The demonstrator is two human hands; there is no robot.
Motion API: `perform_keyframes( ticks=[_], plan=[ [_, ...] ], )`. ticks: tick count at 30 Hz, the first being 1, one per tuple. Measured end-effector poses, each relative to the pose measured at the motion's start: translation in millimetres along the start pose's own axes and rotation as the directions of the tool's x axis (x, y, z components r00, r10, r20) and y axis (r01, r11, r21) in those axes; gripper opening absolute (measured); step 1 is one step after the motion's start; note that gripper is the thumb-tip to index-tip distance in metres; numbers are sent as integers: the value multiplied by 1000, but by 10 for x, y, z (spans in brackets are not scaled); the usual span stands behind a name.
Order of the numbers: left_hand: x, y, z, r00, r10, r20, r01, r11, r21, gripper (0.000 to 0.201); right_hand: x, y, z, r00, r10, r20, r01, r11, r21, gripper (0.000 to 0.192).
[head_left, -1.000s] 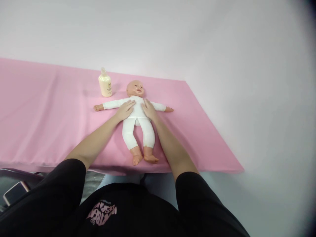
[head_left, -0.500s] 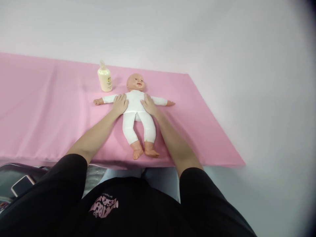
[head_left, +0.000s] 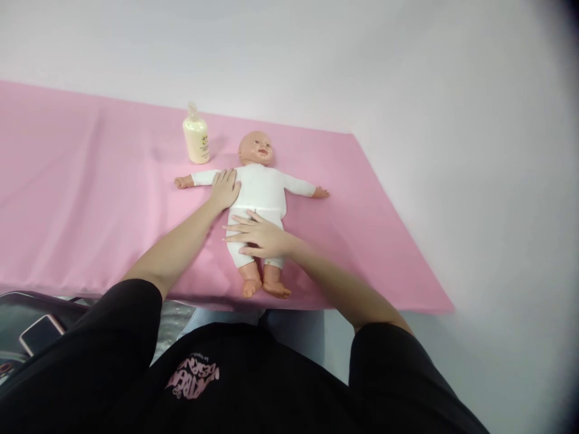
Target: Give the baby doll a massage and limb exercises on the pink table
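My left hand [head_left: 225,188] rests flat, fingers together, on the doll [head_left: 260,187] at its shoulder; my right hand [head_left: 257,236] lies across its thighs, fingers spread.

A plain white wall [head_left: 316,54] fills the view from nine o'clock round to three. Below it a pink cloth [head_left: 81,199] covers the bench, its right edge running toward five o'clock. At eight o'clock a phone [head_left: 40,333] lies on a dark surface. The light is soft and even.
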State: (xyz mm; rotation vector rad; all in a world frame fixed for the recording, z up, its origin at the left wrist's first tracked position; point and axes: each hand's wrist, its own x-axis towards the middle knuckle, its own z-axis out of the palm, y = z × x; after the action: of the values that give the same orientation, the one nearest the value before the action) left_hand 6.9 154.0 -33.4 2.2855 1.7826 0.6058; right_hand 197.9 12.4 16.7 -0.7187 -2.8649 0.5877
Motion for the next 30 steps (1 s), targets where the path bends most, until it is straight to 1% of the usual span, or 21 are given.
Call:
perform_keyframes(
  ticks=[2,4,5,7,11,14,17,19,21,22,24,25,27,28,30],
  plan=[
    [2,-1,4,1000,0,8,0,1000,8,67,24,66,-25,1000,13,-12,-13,1000,9,48],
    [9,-10,16,1000,4,4,-4,1000,20,66,89,231,-67,995,85,-60,-86,996,-10,49],
    [13,-15,21,1000,8,4,-8,1000,25,66,130,343,-89,984,138,-109,-141,990,-23,50],
    [18,-20,23,1000,7,17,-8,999,37,67,215,600,-127,955,225,-196,-232,972,-16,51],
    [13,-2,-3,999,-20,49,18,999,41,68,323,1064,-162,888,335,-316,-341,939,37,56],
    [6,15,-30,999,-22,47,21,999,31,68,329,1295,-162,820,430,-378,-438,896,69,58],
    [24,31,-49,998,-24,57,22,999,29,69,292,1467,-140,734,529,-426,-520,841,148,62],
    [47,68,-56,996,-37,85,36,999,13,70,262,1553,-114,677,574,-461,-544,812,211,64],
    [58,149,-66,990,-23,137,26,999,-23,72,236,1606,-89,633,600,-489,-552,793,259,66],
    [51,210,-74,986,11,165,-4,999,-43,73,226,1620,-81,621,607,-497,-553,788,272,67],
    [-1,368,-106,967,135,217,-124,990,-64,74,213,1631,-74,622,603,-499,-547,791,275,67],
    [-45,460,-129,946,215,241,-206,977,-62,73,207,1633,-75,630,597,-496,-540,796,272,67],
    [-165,652,-188,882,356,309,-363,931,-38,70,194,1641,-78,634,595,-494,-525,800,291,66],
    [-235,743,-220,851,392,350,-410,912,-23,69,185,1651,-77,628,600,-494,-513,798,317,67],
    [-384,904,-279,807,422,414,-465,885,5,72,163,1681,-68,612,612,-501,-474,791,387,69]
  ],
)
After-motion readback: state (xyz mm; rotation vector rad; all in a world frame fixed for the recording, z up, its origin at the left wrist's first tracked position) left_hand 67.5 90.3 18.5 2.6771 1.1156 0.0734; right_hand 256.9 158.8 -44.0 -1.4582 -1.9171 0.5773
